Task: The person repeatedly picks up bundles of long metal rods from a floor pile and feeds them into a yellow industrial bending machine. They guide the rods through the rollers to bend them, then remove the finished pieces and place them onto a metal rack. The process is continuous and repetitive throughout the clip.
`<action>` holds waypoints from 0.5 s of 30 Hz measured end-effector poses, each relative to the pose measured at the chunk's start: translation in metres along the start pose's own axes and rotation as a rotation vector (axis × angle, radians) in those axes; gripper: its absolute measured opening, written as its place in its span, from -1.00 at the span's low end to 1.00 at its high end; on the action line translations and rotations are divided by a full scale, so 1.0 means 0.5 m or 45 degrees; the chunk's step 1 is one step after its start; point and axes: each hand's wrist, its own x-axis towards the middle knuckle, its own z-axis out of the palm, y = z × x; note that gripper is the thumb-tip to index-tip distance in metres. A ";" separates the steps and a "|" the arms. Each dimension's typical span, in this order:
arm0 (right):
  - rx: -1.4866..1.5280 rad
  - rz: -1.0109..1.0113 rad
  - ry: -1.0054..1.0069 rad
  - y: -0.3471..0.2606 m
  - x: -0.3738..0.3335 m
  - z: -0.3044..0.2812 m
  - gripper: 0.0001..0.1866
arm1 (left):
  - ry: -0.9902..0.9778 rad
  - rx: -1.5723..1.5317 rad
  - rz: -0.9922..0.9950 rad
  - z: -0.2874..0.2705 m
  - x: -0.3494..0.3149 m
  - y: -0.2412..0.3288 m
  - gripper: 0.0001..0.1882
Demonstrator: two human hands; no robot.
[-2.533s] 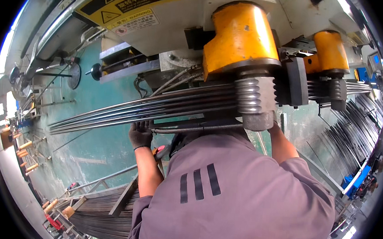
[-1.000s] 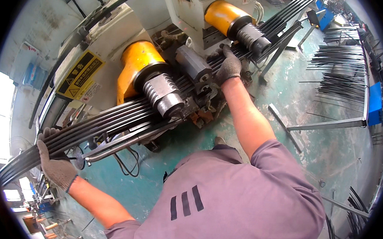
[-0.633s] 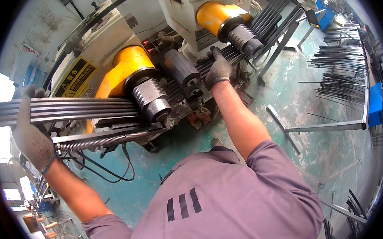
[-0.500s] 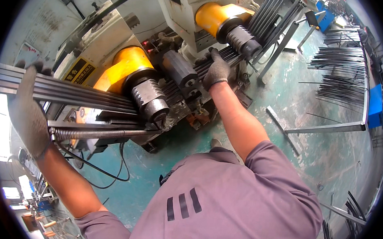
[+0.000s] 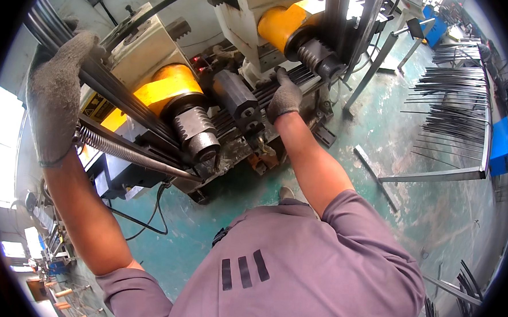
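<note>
My left hand (image 5: 59, 96), in a grey work glove, is closed around a bundle of long dark metal bars (image 5: 122, 100). The bundle slants up to the upper left edge, and its lower end passes behind a ridged steel cylinder (image 5: 198, 130) beneath a yellow housing (image 5: 172, 82). My right hand (image 5: 285, 97), gloved as well, is on the bars farther along (image 5: 261, 97), between a dark faceted block (image 5: 235, 100) and a second yellow housing (image 5: 281, 25). Its thumb points up, and the other fingers are hidden behind the bars.
A coil spring (image 5: 122, 151) runs below the left bundle, with a black cable (image 5: 158, 211) hanging under it. On the right, a metal rack (image 5: 437, 175) carries many thin dark rods (image 5: 450, 82). A steel-legged stand (image 5: 373, 70) is at the machine's right end.
My left hand has lifted its end of the bars, which tilt from nearly level to steep. On the far right, the bars have also swung steeper. My right hand stays almost in place.
</note>
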 end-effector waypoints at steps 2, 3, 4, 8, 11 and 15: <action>0.011 0.033 0.001 -0.009 -0.016 0.006 -0.80 | 0.039 -0.099 -0.133 0.001 -0.002 0.002 -0.72; 0.010 0.012 -0.004 -0.007 -0.008 0.001 -0.80 | 0.053 -0.156 -0.244 0.002 -0.001 0.015 -0.66; 0.010 -0.010 -0.008 -0.002 0.006 -0.008 -0.79 | 0.066 -0.214 -0.355 0.002 -0.001 0.023 -0.60; 0.042 -0.020 0.010 0.001 -0.008 0.003 -0.74 | -0.054 0.002 -0.082 -0.008 0.006 -0.033 -0.60; -0.062 -0.068 0.005 0.010 0.026 -0.017 -0.80 | 0.019 -0.066 -0.160 -0.001 0.007 -0.029 -0.59; 0.022 0.006 -0.025 0.003 0.010 -0.007 -0.81 | 0.110 -0.260 -0.313 0.007 -0.001 0.004 -0.59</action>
